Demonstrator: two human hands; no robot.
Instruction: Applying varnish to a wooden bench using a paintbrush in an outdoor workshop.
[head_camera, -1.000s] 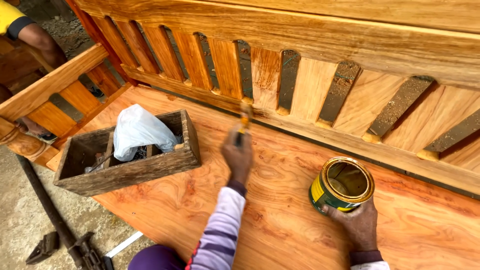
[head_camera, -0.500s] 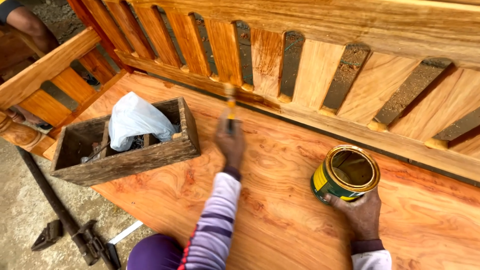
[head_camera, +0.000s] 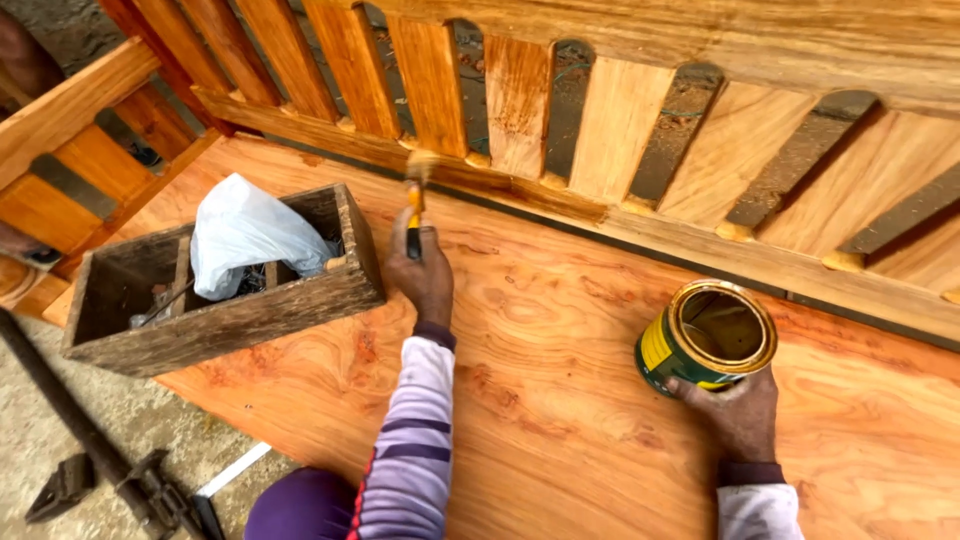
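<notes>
My left hand (head_camera: 422, 275), in a purple striped sleeve, grips a yellow-handled paintbrush (head_camera: 414, 205). Its bristles press on the lower rail (head_camera: 500, 182) of a slatted wooden backrest, where the wood looks wet and darker. My right hand (head_camera: 738, 412) holds the near side of an open yellow and green tin can (head_camera: 705, 335). The can stands on the glossy orange wooden seat panel (head_camera: 560, 420).
A rough wooden box (head_camera: 225, 320) holding a white plastic bag (head_camera: 245, 235) and metal tools sits on the panel left of my brush hand. Upright slats (head_camera: 520, 100) rise behind the rail. A wooden armrest frame (head_camera: 70, 110) stands at left. A dark metal clamp (head_camera: 120, 480) lies on the ground.
My left hand has slid the brush leftward along the lower rail, closer to the wooden box. My right hand stays on the can.
</notes>
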